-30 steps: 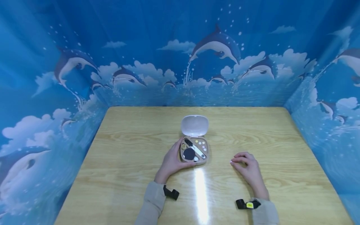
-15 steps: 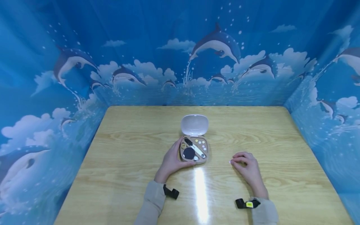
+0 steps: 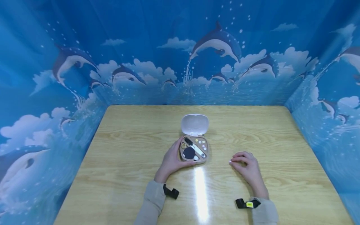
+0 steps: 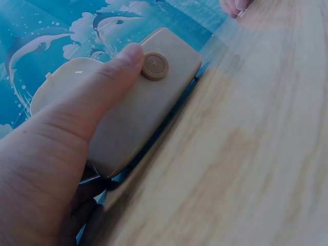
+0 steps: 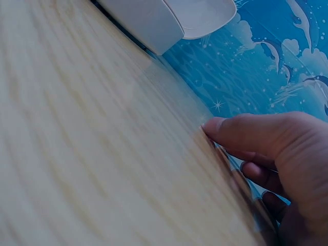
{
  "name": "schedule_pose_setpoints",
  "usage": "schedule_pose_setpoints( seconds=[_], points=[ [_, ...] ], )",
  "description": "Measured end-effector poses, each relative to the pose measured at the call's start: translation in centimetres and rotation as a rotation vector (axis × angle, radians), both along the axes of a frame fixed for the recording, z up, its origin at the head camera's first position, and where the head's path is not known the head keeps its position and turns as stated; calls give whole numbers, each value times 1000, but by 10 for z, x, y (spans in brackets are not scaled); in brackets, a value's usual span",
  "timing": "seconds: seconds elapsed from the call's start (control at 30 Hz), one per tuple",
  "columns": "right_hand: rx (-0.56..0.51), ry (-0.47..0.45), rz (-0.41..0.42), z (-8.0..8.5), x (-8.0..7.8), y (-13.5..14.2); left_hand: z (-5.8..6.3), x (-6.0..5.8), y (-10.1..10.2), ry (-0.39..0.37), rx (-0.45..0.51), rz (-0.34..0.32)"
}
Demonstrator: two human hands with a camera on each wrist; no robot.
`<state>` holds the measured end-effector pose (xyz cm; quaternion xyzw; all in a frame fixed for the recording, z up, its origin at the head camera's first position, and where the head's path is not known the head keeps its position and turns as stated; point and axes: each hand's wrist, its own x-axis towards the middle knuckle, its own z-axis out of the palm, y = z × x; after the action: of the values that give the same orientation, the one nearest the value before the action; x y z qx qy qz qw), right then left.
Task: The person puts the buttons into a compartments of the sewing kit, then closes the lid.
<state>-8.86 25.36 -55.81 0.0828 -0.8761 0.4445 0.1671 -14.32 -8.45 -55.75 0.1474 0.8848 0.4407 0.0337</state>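
Note:
Near the table's middle stands a small beige case (image 3: 207,157), its translucent lid (image 3: 194,125) raised at the back. Inside are a dark round disc (image 3: 189,153), a white-and-black tool (image 3: 198,150) set diagonally, a gold-coloured ring (image 3: 184,146) and several small button-like discs (image 3: 203,146). My left hand (image 3: 171,161) grips the case from its left side. In the left wrist view the thumb lies along the case's front, its tip at a round ridged knob (image 4: 155,66). My right hand (image 3: 248,168) is low over the table to the right, pinching a tiny white piece (image 3: 230,161) between thumb and fingertip.
The wood-grain table (image 3: 129,134) carries a bright light reflection (image 3: 201,193) in front of the case. A blue curtain with dolphins (image 3: 157,56) encloses the table's back and sides. Black wrist straps (image 3: 171,192) sit at both sleeves.
Both hands and the case stay in nearly the same place. The tiny white piece at the right fingertips shifts slightly in how it shows.

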Motion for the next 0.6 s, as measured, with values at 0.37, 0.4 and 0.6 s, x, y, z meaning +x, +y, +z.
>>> schedule_pose_setpoints(
  seconds=[0.37,0.4,0.6],
  points=[
    [22,27,4,-6,-2,3,1,1,0,2,0,6],
    [20,28,6,-6,-2,3,1,1,0,-1,-1,6],
    [18,25,8,-7,-3,4,0,1,0,-3,-3,8]
  ],
)
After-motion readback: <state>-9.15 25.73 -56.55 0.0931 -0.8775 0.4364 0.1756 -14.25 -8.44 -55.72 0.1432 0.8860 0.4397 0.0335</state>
